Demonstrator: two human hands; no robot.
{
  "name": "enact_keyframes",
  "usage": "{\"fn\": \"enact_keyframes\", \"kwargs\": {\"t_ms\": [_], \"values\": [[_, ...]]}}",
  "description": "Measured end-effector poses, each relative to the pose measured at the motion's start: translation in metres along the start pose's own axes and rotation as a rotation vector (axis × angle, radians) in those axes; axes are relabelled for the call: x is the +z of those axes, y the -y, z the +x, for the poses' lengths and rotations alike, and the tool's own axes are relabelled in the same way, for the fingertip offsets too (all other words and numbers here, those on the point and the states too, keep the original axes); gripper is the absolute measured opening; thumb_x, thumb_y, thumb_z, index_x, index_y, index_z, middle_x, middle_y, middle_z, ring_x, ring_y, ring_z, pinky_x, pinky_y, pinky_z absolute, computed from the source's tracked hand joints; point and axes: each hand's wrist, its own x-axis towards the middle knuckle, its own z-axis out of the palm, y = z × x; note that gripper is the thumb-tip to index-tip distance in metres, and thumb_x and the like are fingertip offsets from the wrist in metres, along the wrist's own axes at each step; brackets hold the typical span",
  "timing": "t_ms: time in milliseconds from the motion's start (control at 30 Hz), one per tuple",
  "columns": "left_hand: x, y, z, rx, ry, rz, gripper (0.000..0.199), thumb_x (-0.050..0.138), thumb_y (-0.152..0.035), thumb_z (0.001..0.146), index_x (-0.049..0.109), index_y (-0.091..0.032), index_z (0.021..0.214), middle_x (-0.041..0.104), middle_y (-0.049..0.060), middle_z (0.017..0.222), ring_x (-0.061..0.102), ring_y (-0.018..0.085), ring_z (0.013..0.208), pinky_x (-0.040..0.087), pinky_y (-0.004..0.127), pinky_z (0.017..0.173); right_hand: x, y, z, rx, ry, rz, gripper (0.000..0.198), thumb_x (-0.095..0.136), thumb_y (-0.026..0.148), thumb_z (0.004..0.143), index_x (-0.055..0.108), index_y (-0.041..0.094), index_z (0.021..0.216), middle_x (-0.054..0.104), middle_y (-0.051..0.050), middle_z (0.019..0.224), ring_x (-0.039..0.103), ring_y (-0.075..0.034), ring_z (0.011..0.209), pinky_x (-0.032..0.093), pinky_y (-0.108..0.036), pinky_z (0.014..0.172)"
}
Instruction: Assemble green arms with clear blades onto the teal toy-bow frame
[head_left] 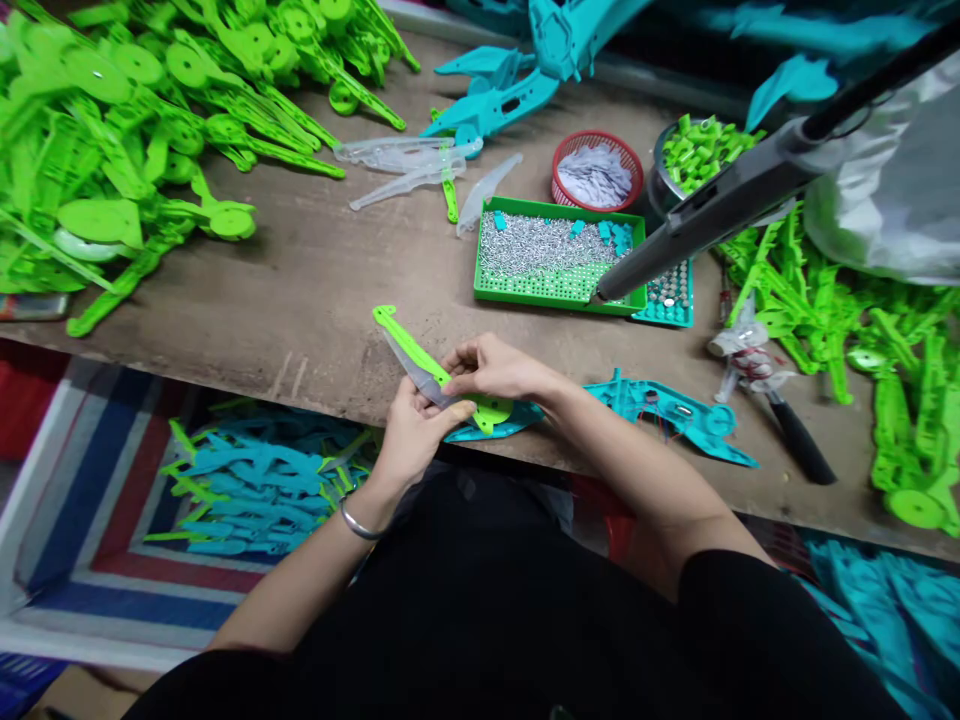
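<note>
Both hands (pixel 412 432) (pixel 496 368) half-closed around green part (pixel 409 342) and translucent strip (pixel 418 376).

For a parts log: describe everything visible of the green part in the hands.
The green part looks plastic: a long, slim arm with a hooked tip and broader end, partly covered. It slants near the bench's front edge, tip forward and left. The right hand grips it; the left hand holds a clear piece along it.

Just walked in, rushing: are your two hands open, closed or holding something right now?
Left hand: closed, holding the green part and clear strip.
Right hand: curled over the green part; its grip cannot be told.
</note>
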Motion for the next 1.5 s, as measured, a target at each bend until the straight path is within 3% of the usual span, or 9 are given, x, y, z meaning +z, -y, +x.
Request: {"fn": "enact_keyframes", "kwargs": {"t_ms": [167,267,367,533,733,1067,1167,1300,1500], "values": [[0.007,0.007,0.002,0.064,-0.020,-0.014,0.065,0.088,-0.026,0.057,0.049,-0.020,0.108,0.071,0.006,0.109,0.071,0.017,0.094,0.058,0.029,0.079,0.001,0.002,-0.007,-0.052,0.021,-0.035,0.021,0.070,0.017,0.076,0.070,0.010,0.096,0.073,-0.004,0.085,0.062,-0.012,0.073,0.048,-0.024,0.069],[0.009,0.008,0.002,0.072,-0.048,0.003,0.065,0.089,-0.027,0.055,0.049,-0.020,0.106,0.071,0.003,0.101,0.071,0.017,0.089,0.058,0.029,0.077,0.001,0.005,-0.017,-0.149,-0.132,-0.315,0.023,0.057,0.030,0.091,0.070,0.012,0.097,0.073,-0.007,0.094,0.063,-0.014,0.083,0.046,-0.026,0.075],[0.011,0.009,0.000,0.088,-0.055,0.012,0.062,0.089,-0.028,0.056,0.049,-0.021,0.103,0.072,0.001,0.093,0.071,0.017,0.086,0.058,0.031,0.079,0.006,0.004,-0.027,-0.026,-0.335,-0.687,0.048,0.036,0.044,0.102,0.072,0.014,0.095,0.073,-0.013,0.094,0.066,-0.021,0.087,0.045,-0.032,0.078],[0.016,0.010,-0.001,0.129,-0.073,-0.012,0.059,0.088,-0.024,0.056,0.047,-0.022,0.099,0.071,-0.001,0.088,0.070,0.015,0.083,0.057,0.029,0.078,0.021,-0.003,-0.028,0.151,-0.443,-0.999,0.070,0.025,0.061,0.100,0.078,0.016,0.094,0.075,-0.020,0.088,0.069,-0.029,0.087,0.048,-0.039,0.076],[0.020,0.010,-0.002,0.162,-0.118,0.005,0.059,0.086,-0.022,0.058,0.045,-0.023,0.100,0.068,-0.004,0.086,0.070,0.014,0.082,0.056,0.027,0.076,0.018,-0.007,-0.022,0.121,-0.399,-1.023,0.066,0.024,0.058,0.102,0.078,0.020,0.102,0.076,-0.016,0.094,0.071,-0.027,0.087,0.048,-0.036,0.076],[0.028,0.018,-0.008,0.057,0.013,0.051,0.067,0.086,-0.017,0.057,0.046,-0.022,0.111,0.070,0.003,0.102,0.070,0.018,0.090,0.057,0.032,0.083,0.003,-0.003,-0.018,0.039,-0.353,-0.920,0.054,0.028,0.047,0.104,0.076,0.024,0.111,0.074,-0.009,0.085,0.065,-0.019,0.076,0.036,-0.028,0.068],[0.025,0.004,-0.014,0.021,0.127,-0.037,0.059,0.084,-0.026,0.066,0.052,-0.022,0.114,0.070,0.007,0.111,0.069,0.021,0.103,0.056,0.034,0.091,-0.012,-0.003,-0.015,-0.057,-0.257,-0.783,0.046,0.033,0.041,0.103,0.075,0.023,0.110,0.061,-0.001,0.064,0.051,-0.012,0.060,0.029,-0.026,0.060],[0.012,-0.019,-0.027,-0.153,0.463,-0.275,0.051,0.075,-0.040,0.079,0.059,-0.024,0.124,0.066,0.012,0.128,0.059,0.030,0.127,0.048,0.047,0.108,-0.035,0.009,-0.016,0.015,-0.150,-0.501,0.047,0.039,0.044,0.101,0.073,0.016,0.086,0.039,0.005,0.053,0.033,-0.009,0.052,0.024,-0.025,0.053],[0.001,-0.022,-0.035,-0.126,0.775,-0.344,0.067,0.074,-0.027,0.078,0.052,-0.032,0.141,0.049,0.011,0.151,0.044,0.033,0.141,0.034,0.054,0.119,-0.054,0.034,-0.020,0.077,-0.083,-0.460,0.043,0.047,0.049,0.096,0.071,0.017,0.081,0.041,0.006,0.050,0.034,-0.008,0.051,0.028,-0.024,0.051]]}}
